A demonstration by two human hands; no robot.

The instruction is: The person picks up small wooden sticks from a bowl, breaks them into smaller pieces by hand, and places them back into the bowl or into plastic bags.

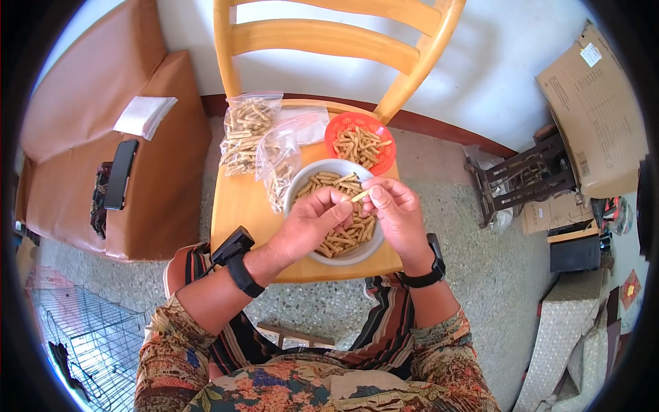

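Note:
Both my hands are over a white bowl (292,184) full of short, brown, stick-like pieces (343,240). Between my fingertips is one slim, paler, yellowish stick-like piece (360,196). My left hand (319,220) pinches its left end with thumb and forefinger. The other end is in the closed fingertips of my right hand (397,213). Behind the bowl stands a red plastic basket (389,147) with more brown pieces in it. To the left lie a full clear zip bag (250,134) and a partly filled clear bag (278,161), both with similar pieces.
Everything sits on the seat of a wooden chair (237,233) with a slatted back. A brown sofa (147,226) at left bears a black phone (121,175) and a white packet (144,117). A wire cage (89,343) is at lower left; a cardboard box (597,110) leans at right.

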